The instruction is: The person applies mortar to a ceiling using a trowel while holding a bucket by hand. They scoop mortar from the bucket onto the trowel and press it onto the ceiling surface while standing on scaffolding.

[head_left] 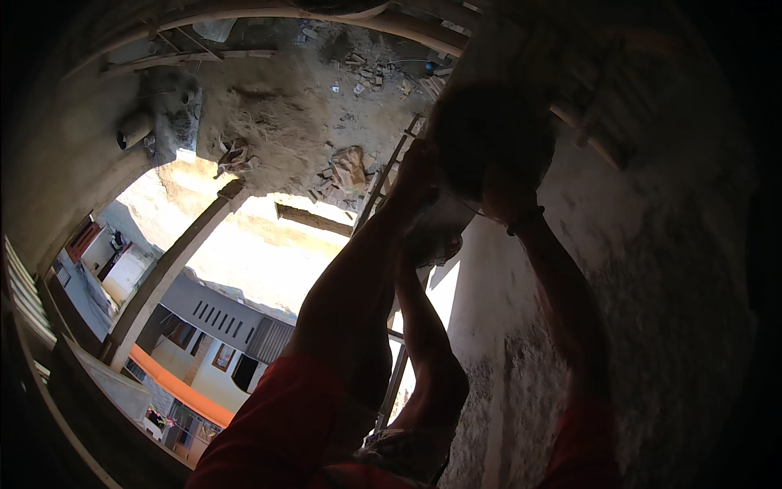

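A: What's largest around you?
B: A rough grey wall (pixel 660 318) fills your right side, mostly shadowed. Bare ground (pixel 273 122) spreads to your left, partly sunlit, and a building (pixel 208 314) with an orange band (pixel 183 389) shows at lower left.
A: Anything in your way?
B: A slanting post (pixel 175 277) crosses in front of that building. Closer in, a ladder-like frame (pixel 381 183) leans beside your left arm, which hides part of it.
A: Where's the dark round container (pixel 493 130)?
B: Ahead of you, at the ends of both arms, against the wall side; shadow hides its inside. A crumpled sack (pixel 349 169) lies among rubble, well left of it.
A: And your fingers?
B: Your right hand (pixel 507 194) overlaps the container's near edge, your left hand (pixel 417 169) is by its left side. It's too dark to tell whether either grasps it.
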A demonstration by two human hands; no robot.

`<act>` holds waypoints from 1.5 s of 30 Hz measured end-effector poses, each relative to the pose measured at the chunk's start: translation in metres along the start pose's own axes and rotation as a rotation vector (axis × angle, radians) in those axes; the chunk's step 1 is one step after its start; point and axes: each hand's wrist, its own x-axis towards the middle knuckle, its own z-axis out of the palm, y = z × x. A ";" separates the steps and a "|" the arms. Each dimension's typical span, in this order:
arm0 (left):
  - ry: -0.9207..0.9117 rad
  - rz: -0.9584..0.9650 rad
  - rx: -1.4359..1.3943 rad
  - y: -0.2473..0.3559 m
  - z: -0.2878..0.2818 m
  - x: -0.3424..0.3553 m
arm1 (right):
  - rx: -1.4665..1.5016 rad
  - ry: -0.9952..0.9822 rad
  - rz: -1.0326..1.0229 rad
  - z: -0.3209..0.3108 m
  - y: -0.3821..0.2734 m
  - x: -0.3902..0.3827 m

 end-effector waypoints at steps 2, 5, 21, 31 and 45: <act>0.071 -0.220 -0.483 0.013 -0.020 -0.008 | 0.121 -0.530 0.109 -0.059 -0.024 0.026; -0.108 -0.485 -1.383 0.035 -0.004 0.007 | -0.183 0.021 -0.031 0.012 0.014 -0.035; -0.035 -0.088 -0.610 -0.010 0.030 -0.009 | -0.343 -0.208 0.021 -0.035 0.063 0.046; -0.074 -0.479 -0.733 0.045 -0.028 -0.002 | -0.569 -0.904 -0.473 -0.069 0.047 0.065; 0.036 -0.349 -0.567 0.043 -0.039 -0.004 | 1.395 -0.619 0.746 -0.034 0.026 -0.007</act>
